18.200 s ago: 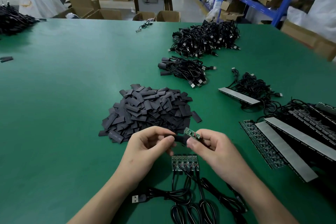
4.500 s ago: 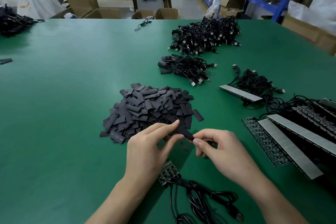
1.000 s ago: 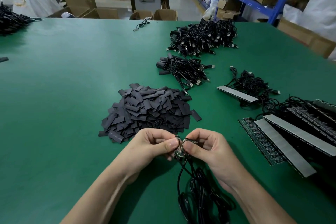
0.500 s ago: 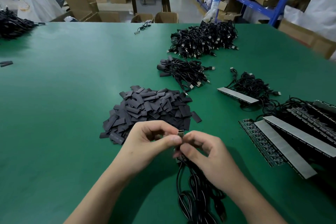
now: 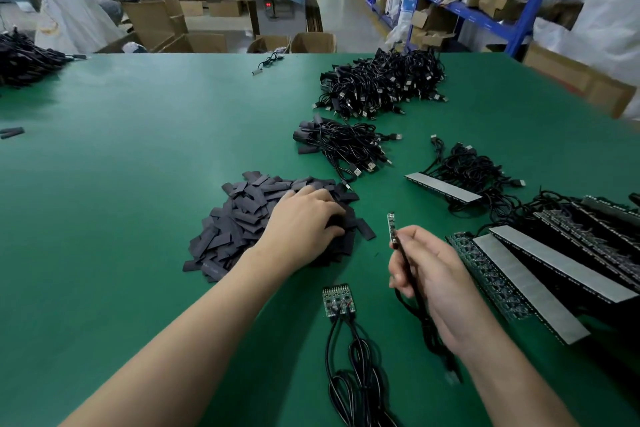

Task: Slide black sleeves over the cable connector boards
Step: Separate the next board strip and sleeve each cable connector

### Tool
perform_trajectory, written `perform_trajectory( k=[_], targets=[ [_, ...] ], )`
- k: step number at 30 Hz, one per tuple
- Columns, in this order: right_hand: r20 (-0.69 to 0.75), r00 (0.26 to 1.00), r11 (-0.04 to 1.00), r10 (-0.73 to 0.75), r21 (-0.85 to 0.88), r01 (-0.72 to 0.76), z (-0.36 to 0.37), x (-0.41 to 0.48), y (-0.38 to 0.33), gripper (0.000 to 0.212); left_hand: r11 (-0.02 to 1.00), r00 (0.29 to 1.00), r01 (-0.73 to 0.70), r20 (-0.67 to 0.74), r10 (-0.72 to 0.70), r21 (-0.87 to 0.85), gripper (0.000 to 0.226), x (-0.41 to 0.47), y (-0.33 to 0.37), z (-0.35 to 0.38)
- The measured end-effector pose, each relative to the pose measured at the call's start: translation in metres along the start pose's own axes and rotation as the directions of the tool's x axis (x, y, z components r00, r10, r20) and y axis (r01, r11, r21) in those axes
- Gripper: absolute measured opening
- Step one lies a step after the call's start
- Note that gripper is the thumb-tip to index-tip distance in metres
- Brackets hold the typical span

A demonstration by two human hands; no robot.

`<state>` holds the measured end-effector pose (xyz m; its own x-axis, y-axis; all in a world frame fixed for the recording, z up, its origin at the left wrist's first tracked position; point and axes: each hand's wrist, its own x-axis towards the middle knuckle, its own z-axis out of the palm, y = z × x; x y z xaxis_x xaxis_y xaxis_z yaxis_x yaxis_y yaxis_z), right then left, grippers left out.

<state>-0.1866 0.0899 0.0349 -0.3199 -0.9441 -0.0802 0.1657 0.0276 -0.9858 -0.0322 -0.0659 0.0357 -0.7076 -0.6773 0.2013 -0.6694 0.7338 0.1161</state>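
So, the connector board [image 5: 391,226] is held up off the tabletop [image 5: 121,166] and seen edge-on, with its long axis nearly upright and the free end pointing up and away. It's pinched at the lower end, right where the black cable [image 5: 420,308] joins, between thumb and forefinger of the right hand [image 5: 427,274]. The cable is trailed down past that palm toward the near edge. No sleeve is on the board yet.

The pile of black sleeves [image 5: 249,218] sits just left of the board. The left hand [image 5: 303,224] is laid on the pile's right side, fingers curled down into it. Whether a sleeve is actually pinched in that grip can't be told, since the fingertips are buried tbh.

What the next move probably hinges on: a sleeve has to be brought rightward from the pile, lined up with the board's upright axis, then slipped down over the free top end. The left hand is the nearer one to the sleeves, so the right only needs to hold the board steady.

Nearer than the hands, a small panel of boards [image 5: 336,300] with cables attached is lying flat. Farther out, cable bundles [image 5: 346,146] are heaped, and long strips [image 5: 540,281] are laid out at the right.
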Motion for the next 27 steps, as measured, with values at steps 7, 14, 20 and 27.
perform_trajectory(
  k=[7, 14, 20, 27],
  targets=[
    [0.028, 0.999, 0.938, -0.043, -0.342, 0.050, 0.001, 0.005, 0.012, 0.025, 0.990, 0.995, 0.062, -0.081, -0.052, 0.125, 0.037, 0.007, 0.010, 0.007],
    [0.072, 0.989, 0.898, -0.129, -0.414, 0.147, 0.000, 0.004, 0.014, 0.042, 0.997, 0.977, 0.074, -0.203, -0.065, 0.035, 0.027, 0.001, 0.012, 0.008],
    [0.114, 0.989, 0.891, -0.097, -0.433, 0.138, -0.001, 0.005, 0.016, 0.028, 0.922, 0.886, 0.065, -0.403, -0.229, -0.381, 0.011, -0.018, 0.013, -0.005],
    [0.236, 0.972, 0.963, -0.011, -0.260, 0.074, 0.000, 0.001, 0.010, 0.031, 0.044, 0.913, 0.144, 0.116, -0.392, -0.989, 0.019, -0.066, 0.023, -0.009]
  ],
)
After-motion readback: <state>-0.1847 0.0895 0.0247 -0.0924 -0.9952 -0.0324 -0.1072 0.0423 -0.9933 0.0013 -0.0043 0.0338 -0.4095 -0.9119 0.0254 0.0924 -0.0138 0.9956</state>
